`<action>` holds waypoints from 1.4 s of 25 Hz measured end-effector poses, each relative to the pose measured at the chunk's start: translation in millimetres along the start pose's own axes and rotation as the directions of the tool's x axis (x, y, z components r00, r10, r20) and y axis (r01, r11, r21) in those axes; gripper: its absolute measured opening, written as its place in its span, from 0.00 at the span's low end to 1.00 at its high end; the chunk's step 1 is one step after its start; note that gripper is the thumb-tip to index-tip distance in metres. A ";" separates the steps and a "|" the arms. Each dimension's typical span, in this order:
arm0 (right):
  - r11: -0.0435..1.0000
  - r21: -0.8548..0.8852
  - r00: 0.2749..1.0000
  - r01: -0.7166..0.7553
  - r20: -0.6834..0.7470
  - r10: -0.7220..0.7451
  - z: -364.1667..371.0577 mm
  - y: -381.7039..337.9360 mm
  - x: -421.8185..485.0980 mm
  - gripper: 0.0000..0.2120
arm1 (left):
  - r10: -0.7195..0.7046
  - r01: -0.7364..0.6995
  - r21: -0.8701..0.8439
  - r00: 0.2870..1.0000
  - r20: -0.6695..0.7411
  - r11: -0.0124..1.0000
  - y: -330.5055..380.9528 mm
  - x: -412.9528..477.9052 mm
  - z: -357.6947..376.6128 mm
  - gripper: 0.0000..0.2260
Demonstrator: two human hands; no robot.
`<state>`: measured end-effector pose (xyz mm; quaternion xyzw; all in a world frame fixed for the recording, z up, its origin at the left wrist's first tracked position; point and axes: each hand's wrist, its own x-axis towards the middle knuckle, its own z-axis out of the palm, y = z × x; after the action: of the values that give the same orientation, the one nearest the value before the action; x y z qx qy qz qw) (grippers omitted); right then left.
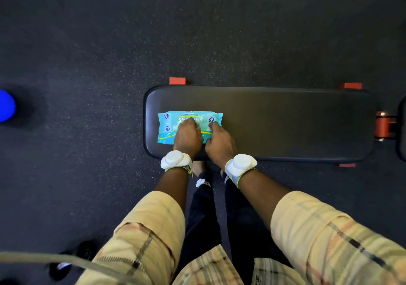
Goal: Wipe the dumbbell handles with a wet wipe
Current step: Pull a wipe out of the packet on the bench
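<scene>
Your sleeves (142,229): light yellow with checks, and they end partway down your arms.
Your wrist bands (175,159): white and round, one on each wrist.
Your left hand (187,136): it sits on the middle of the wet wipe pack (167,129). The fingers bend down onto its top. You cannot tell if they pinch anything.
Your right hand (219,145): it is just beside the left one. Its bent fingers touch the right end of the pack. You cannot tell if it grips.
Wet wipe pack: a flat, soft, light blue bag. It has a yellow line, small dark blue dots and white words that are upside down to you. It lies flat on the left part of the counter (285,124).
Counter: long, black and padded.
Red feet (177,80): they poke out from under the counter.
Floor (87,54): dark with tiny pale specks.
Blue round thing (6,105): far off at the left edge, too blurry to tell what it is.
</scene>
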<state>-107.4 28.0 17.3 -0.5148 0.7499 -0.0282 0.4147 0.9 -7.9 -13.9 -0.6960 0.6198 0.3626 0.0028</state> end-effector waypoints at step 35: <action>0.926 -0.337 0.968 0.172 -0.118 -0.223 41.3 -32.6 42.9 0.08 | -0.282 0.235 -0.278 0.949 -0.139 0.931 -89.2 -31.6 -61.8 0.04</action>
<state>-61.5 -5.6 -19.8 -0.6453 0.7182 0.0138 0.2602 110.0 11.9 8.0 -0.7954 0.4676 0.3736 -0.0950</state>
